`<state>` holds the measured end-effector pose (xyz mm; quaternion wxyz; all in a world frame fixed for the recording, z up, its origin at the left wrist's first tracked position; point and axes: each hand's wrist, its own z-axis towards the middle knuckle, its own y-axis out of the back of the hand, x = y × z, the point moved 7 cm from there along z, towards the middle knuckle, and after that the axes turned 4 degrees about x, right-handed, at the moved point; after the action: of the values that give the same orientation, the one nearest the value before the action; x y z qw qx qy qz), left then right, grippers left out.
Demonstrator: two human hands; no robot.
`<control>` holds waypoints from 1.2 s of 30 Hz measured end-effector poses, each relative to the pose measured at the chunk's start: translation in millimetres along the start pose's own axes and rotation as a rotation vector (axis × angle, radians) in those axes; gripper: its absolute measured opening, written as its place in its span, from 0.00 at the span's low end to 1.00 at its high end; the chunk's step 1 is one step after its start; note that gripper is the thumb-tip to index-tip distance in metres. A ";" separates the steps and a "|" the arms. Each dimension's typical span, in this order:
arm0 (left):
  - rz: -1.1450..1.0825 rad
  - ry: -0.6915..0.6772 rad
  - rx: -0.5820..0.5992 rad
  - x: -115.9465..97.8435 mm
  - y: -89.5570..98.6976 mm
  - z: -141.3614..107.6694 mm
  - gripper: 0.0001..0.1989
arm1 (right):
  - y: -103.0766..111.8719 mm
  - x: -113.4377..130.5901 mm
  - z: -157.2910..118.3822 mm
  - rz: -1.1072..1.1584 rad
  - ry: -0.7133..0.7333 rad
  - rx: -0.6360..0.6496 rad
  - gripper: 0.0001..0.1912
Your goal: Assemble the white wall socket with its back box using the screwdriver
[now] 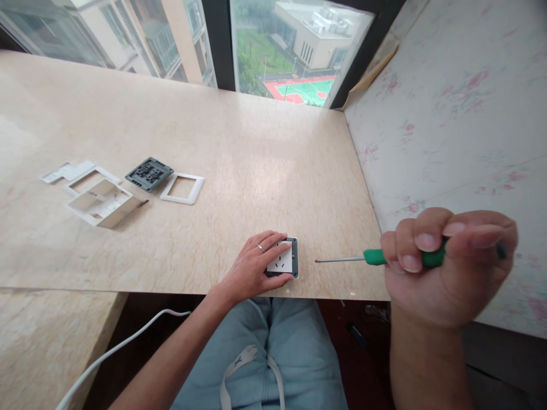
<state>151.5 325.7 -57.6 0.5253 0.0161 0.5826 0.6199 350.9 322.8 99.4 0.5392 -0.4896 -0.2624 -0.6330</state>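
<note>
The left hand [258,259], a plain metal ring on one finger, spreads over a small square socket [280,263] near the front edge of the counter [265,154], gripping it between the thumb along the near edge and the fingers across the face and far side. The socket has a smooth white plastic face with narrow slots, set in a dark grey border with a small screw on the right. The right hand [448,267] is clenched around a screwdriver [374,257] with a glossy green handle; its thin metal shaft points at the socket, the tip apart from it.

The counter is polished, cream-coloured stone with fine brown veining. Toward its left lie a hollow white box [117,210], a square white frame [197,189], a ribbed dark grey plate [149,174] and thin white pieces [83,169], perhaps covers, though their overlap makes them hard to separate. All lie clear of the hands. A floral-papered wall [427,125] rises at the right; a white cable [128,340] curves below.
</note>
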 end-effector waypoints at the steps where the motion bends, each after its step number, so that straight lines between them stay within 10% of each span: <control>1: 0.001 -0.001 -0.001 -0.3 0.3 0.2 0.28 | -6.0 -0.7 0.5 0.003 0.015 0.022 0.23; 14: -0.010 0.010 0.008 0.3 -0.1 0.9 0.28 | -39.0 -42.1 -7.7 0.003 0.047 0.280 0.13; 27: 0.002 -0.006 -0.008 -2.0 2.4 2.2 0.28 | -46.0 -45.0 -10.4 -0.022 0.004 0.335 0.14; 36: -0.002 -0.014 -0.022 -1.9 1.8 1.0 0.28 | -48.6 -24.8 -28.4 -0.277 -0.105 0.633 0.13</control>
<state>151.9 325.5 -54.8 0.5301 0.0143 0.5721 0.6257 294.1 322.6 75.6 0.5589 -0.2897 -0.5372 -0.5613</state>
